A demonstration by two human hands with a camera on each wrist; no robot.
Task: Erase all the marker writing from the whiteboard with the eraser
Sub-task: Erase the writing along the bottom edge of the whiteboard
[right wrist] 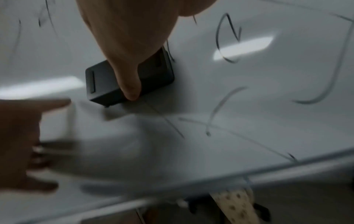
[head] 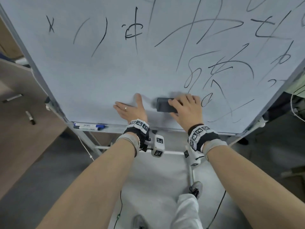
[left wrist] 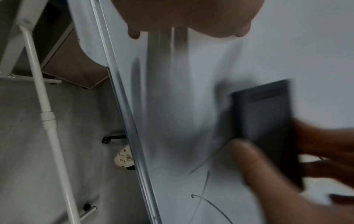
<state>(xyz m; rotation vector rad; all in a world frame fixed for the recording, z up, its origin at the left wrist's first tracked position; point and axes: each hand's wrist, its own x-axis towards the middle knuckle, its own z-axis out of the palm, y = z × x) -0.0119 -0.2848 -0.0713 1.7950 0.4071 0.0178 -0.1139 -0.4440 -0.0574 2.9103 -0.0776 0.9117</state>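
Whiteboard (head: 99, 76) writing is only beginning to go: right hand (head: 186, 109) is gripping the dark eraser (head: 163, 104) low down, left hand (head: 130, 109) bracing flat, and sweeps upward come next.

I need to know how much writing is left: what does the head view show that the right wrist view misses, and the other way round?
Only the head view: most of the tilted white whiteboard with black marker writing across its top and right, and blue-capped markers on its tray.

Only the right wrist view: the thumb lying across the dark grey rectangular eraser, and strokes close beside it.

Both: the right hand gripping the eraser against the board, and the left hand flat on the board beside it.
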